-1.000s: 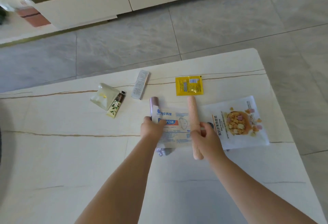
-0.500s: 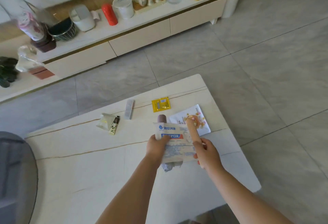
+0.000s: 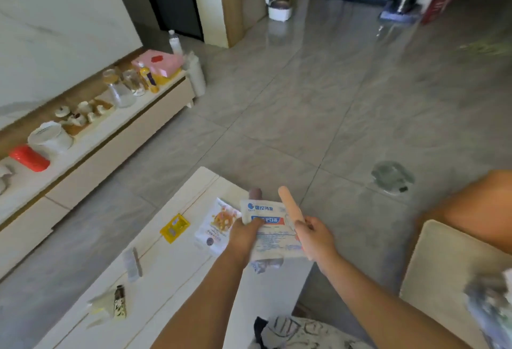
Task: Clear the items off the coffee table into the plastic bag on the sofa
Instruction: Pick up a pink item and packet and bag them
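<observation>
my left hand (image 3: 245, 233) pinches the mask pack (image 3: 273, 231) and my right hand (image 3: 315, 238) is wrapped round the peach stick (image 3: 291, 206), both held above the table (image 3: 177, 279) edge; snack bag (image 3: 217, 224) and yellow sachet (image 3: 174, 228) lie on it.

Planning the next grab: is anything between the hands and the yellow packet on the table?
Nothing blocks the yellow packet, but both hands are full: left hand grips the mask pack, right hand the pink stick.
</observation>
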Motion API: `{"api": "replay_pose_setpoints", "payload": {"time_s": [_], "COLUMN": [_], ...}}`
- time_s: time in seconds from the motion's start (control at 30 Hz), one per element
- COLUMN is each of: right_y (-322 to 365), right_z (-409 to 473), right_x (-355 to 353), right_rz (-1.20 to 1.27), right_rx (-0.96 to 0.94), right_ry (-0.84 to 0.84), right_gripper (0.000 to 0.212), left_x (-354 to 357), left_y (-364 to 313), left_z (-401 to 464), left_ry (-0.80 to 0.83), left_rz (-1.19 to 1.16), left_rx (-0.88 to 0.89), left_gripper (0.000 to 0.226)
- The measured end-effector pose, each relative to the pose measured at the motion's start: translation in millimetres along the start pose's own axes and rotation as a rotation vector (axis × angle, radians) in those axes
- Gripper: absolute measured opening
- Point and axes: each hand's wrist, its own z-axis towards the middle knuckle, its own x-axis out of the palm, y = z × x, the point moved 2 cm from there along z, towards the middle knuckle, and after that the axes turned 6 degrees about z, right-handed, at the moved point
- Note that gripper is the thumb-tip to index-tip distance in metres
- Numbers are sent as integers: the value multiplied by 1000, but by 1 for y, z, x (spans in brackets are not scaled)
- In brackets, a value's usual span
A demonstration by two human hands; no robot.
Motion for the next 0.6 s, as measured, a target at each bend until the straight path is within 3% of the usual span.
{"api": "replay_pose_setpoints", "payload": {"time_s": [0.17, 0.3, 0.53, 0.6], "right_y": [-11, -30, -87, -111], "right_z": [-48, -85, -131, -144], "right_x": [-69, -131, -250, -282], "right_rz": [191, 301, 484, 555], "right_rx": [-3, 7, 61, 104], "right_ry": [-227, -365, -648, -712], "right_gripper": [16, 10, 15, 18], "left_x": [66, 120, 239, 278], "left_y": [-20, -25, -12, -4], "left_z": [-43, -81, -126, -142], "left_ry": [221, 355, 526, 585], "left_rz": [86, 181, 371, 403], "left_rx": [62, 79, 75, 75], "left_gripper": [8, 7, 18, 12]}}
